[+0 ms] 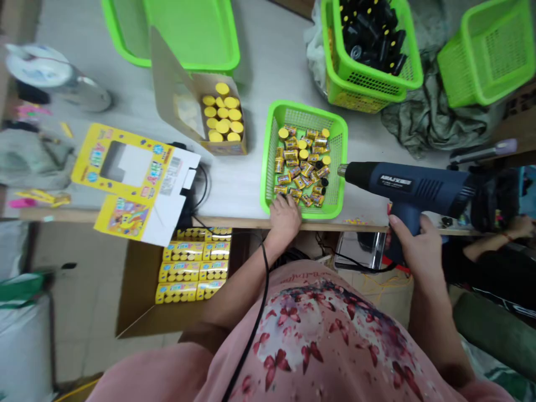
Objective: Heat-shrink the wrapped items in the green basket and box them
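Head camera: the left hand [285,215] lies on the near rim of the shallow green plastic mesh basket [267,167], fingers curled down among the small yellow-labelled cylinders [301,167] heaped inside. Whether it pinches one I cannot tell, as the fingertips are hidden. The right hand [412,245], just right of that basket, is wrapped tight round the grip of a dark blue plastic heat gun [410,187], whose metal nozzle is level and almost at the basket's right wall. The hand covers the grip's lower part. Left of the basket stands an open brown cardboard box [167,78] of yellow-capped tubes. Far right of the basket, another person's forearm [489,245] is cut off by the frame.
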`<control>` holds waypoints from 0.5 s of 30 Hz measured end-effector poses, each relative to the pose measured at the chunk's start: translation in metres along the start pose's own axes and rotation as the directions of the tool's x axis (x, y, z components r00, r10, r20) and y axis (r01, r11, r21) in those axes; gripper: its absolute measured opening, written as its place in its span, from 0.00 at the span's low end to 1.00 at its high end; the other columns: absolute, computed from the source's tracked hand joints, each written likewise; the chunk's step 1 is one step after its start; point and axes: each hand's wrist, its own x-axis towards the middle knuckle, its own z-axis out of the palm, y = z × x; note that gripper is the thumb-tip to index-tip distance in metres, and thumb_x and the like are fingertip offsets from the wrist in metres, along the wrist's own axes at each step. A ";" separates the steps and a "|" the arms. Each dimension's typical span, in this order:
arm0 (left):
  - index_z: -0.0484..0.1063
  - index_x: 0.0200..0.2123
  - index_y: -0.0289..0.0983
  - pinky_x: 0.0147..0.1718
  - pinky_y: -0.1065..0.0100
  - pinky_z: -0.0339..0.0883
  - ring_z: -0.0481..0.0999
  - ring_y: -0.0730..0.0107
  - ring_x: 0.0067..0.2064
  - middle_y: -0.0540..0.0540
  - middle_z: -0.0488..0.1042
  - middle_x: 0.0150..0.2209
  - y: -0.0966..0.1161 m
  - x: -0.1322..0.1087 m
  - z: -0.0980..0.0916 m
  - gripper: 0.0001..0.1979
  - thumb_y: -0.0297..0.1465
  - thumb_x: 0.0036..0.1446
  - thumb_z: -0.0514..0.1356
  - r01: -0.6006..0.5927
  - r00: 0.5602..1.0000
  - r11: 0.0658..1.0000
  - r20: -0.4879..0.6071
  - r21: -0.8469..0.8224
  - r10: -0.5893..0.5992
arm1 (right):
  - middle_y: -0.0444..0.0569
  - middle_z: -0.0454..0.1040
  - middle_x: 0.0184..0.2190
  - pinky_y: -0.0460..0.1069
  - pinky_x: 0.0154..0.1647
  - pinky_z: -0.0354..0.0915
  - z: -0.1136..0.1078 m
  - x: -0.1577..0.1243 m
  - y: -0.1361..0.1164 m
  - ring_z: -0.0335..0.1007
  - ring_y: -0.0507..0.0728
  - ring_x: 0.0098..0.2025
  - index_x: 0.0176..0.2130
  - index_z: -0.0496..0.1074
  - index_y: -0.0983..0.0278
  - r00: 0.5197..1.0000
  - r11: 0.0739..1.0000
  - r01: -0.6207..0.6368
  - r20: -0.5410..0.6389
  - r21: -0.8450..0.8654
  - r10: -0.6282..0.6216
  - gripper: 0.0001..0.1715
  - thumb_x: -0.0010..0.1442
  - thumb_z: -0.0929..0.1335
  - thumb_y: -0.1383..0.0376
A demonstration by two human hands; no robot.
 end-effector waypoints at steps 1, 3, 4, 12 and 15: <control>0.68 0.61 0.17 0.45 0.45 0.70 0.75 0.37 0.50 0.14 0.64 0.59 0.002 0.003 0.002 0.26 0.32 0.69 0.51 -0.023 0.998 1.000 0.056 -0.010 0.024 | 0.49 0.69 0.27 0.44 0.24 0.65 0.002 0.000 -0.002 0.65 0.49 0.22 0.40 0.65 0.69 1.000 1.000 0.003 0.009 0.010 -0.004 0.45 0.39 0.71 0.36; 0.71 0.59 0.20 0.48 0.48 0.70 0.76 0.43 0.51 0.20 0.68 0.57 0.010 0.002 0.007 0.24 0.31 0.69 0.50 -0.209 0.968 0.971 0.117 -0.112 0.222 | 0.48 0.69 0.27 0.45 0.25 0.66 0.005 0.003 -0.004 0.65 0.49 0.23 0.40 0.63 0.69 1.000 1.000 0.019 0.024 0.019 -0.020 0.45 0.40 0.71 0.35; 0.73 0.57 0.24 0.52 0.50 0.69 0.75 0.46 0.53 0.26 0.70 0.57 0.015 -0.002 0.008 0.22 0.31 0.70 0.50 -0.344 0.927 0.920 0.088 -0.188 0.365 | 0.48 0.69 0.27 0.45 0.26 0.66 0.004 0.005 -0.004 0.65 0.49 0.23 0.40 0.63 0.69 0.999 0.999 0.028 0.031 0.015 -0.029 0.45 0.40 0.71 0.35; 0.76 0.42 0.28 0.45 0.61 0.72 0.74 0.61 0.44 0.39 0.77 0.43 0.002 -0.032 0.002 0.11 0.27 0.67 0.55 -0.664 0.718 0.684 -0.516 -0.304 0.468 | 0.51 0.72 0.36 0.40 0.36 0.52 0.004 0.026 -0.031 0.58 0.45 0.31 0.46 0.70 0.67 0.989 0.850 0.141 0.101 -0.508 -0.104 0.39 0.50 0.67 0.38; 0.75 0.42 0.28 0.41 0.63 0.71 0.73 0.64 0.39 0.41 0.76 0.39 -0.008 -0.028 -0.001 0.10 0.26 0.67 0.55 -0.650 0.728 0.693 -0.516 -0.313 0.451 | 0.51 0.72 0.35 0.42 0.38 0.53 0.018 0.035 -0.036 0.56 0.45 0.29 0.52 0.69 0.65 0.989 0.831 0.139 0.121 -0.539 -0.087 0.40 0.53 0.66 0.39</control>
